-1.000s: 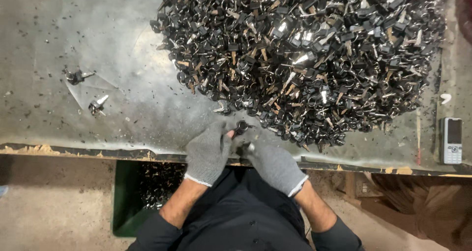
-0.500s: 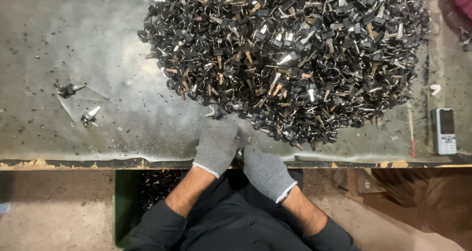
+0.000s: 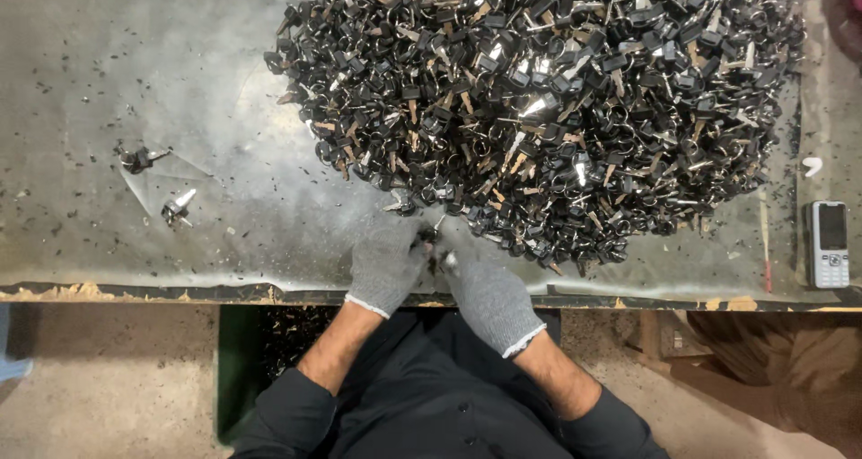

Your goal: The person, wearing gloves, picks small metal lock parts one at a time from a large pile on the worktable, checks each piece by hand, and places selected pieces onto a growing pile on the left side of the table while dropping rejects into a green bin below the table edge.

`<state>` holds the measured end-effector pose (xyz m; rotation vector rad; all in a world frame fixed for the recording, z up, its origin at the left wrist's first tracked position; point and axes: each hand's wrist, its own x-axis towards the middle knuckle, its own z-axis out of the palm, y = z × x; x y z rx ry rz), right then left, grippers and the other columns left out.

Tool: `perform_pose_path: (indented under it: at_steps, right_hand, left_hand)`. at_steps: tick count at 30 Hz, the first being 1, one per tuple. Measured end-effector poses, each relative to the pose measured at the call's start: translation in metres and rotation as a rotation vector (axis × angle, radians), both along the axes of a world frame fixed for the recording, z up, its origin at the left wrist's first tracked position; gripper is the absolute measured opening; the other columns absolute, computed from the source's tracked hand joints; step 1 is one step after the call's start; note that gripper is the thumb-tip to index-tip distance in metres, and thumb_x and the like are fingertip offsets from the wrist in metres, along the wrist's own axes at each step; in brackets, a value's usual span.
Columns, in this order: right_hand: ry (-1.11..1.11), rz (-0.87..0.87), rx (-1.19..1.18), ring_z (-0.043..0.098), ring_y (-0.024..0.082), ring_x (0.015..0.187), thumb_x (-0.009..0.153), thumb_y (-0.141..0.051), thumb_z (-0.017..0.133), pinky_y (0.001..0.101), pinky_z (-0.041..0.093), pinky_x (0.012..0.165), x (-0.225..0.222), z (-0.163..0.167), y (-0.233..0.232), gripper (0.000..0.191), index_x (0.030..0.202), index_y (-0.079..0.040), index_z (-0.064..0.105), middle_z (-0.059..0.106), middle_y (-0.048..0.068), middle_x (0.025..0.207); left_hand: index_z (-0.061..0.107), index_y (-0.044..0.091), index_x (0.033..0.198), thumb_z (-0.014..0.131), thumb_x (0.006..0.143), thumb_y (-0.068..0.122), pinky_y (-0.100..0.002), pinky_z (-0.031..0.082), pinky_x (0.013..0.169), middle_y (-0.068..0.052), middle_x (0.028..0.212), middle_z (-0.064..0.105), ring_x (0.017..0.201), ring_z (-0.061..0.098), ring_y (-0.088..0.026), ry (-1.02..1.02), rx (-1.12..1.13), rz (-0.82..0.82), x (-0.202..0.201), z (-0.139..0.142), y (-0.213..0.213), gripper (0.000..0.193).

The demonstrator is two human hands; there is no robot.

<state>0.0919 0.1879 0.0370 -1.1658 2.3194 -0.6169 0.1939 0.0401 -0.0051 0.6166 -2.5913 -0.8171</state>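
Two hands in grey gloves meet at the front edge of a big grey worktop point(image 3: 135, 64). The left hand point(image 3: 386, 266) and the right hand point(image 3: 489, 297) are curled in close, with their fingertips pressed together around a small dark key piece point(image 3: 434, 248). Both hands seem to pinch it, but the piece is mostly hidden by the gloves, so it is hard to see its shape. It sits just above the worktop, right at the near side of a huge pile of keys point(image 3: 548, 100). The pile is black and shiny, with key rings mixed in, and it fills the far and right part of the worktop. Off to the left, well apart from the pile, lie two small loose keys point(image 3: 135, 160) and point(image 3: 177, 207). On the far right of the worktop, near its edge, lies a small grey phone point(image 3: 828, 243), and a little white bit point(image 3: 812, 165) lies just above it. Under the worktop, below the hands, stands a green bin point(image 3: 235, 369) with dark bits inside. The person wears dark sleeves pushed up at the arms.
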Motion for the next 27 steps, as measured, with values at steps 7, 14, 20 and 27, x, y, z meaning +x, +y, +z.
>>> perform_pose_path:
  at_steps: [7, 14, 20, 27]
  right_hand:
    - [0.077, 0.382, 0.459, 0.075, 0.028, 0.076, 0.103, -0.017, 0.056, 0.0398, 0.061, 0.065, -0.009, -0.017, -0.003, 0.026, 0.121, 0.001, 0.060, 0.072, 0.019, 0.095]
    - [0.017, 0.008, 0.118, 0.074, 0.030, 0.072, 0.098, -0.022, 0.058, 0.0404, 0.061, 0.061, -0.004, -0.027, -0.003, 0.034, 0.121, 0.002, 0.058, 0.072, 0.019, 0.088]
    - [-0.037, 0.047, 0.112, 0.073, 0.037, 0.076, 0.098, -0.023, 0.061, 0.0457, 0.059, 0.066, -0.014, -0.028, -0.010, 0.040, 0.127, 0.004, 0.050, 0.071, 0.021, 0.082]
    - [0.246, -0.003, 0.146, 0.072, 0.039, 0.076, 0.095, -0.009, 0.054, 0.0491, 0.059, 0.063, 0.009, -0.045, -0.014, 0.035, 0.127, 0.006, 0.052, 0.070, 0.025, 0.087]
  left_hand:
    - [0.075, 0.012, 0.111, 0.077, 0.087, 0.018, -0.041, 0.059, 0.080, -0.011, 0.099, 0.077, 0.088, 0.075, -0.027, -0.005, 0.328, -0.025, -0.002, 0.004, 0.009, 0.025]
    - [0.069, 0.017, 0.125, 0.076, 0.079, 0.015, -0.044, 0.057, 0.077, -0.011, 0.098, 0.075, 0.087, 0.072, -0.031, -0.185, 0.245, 0.008, -0.006, 0.006, -0.008, 0.047]
    - [0.073, 0.019, 0.121, 0.073, 0.080, 0.011, -0.048, 0.056, 0.077, -0.014, 0.093, 0.074, 0.088, 0.070, -0.035, -0.181, 0.116, -0.071, -0.006, -0.002, -0.010, 0.042]
    - [0.071, 0.009, 0.098, 0.067, 0.089, 0.009, -0.049, 0.056, 0.083, -0.015, 0.095, 0.072, 0.093, 0.069, -0.037, -0.184, -0.048, -0.197, -0.012, -0.024, -0.010, 0.010]
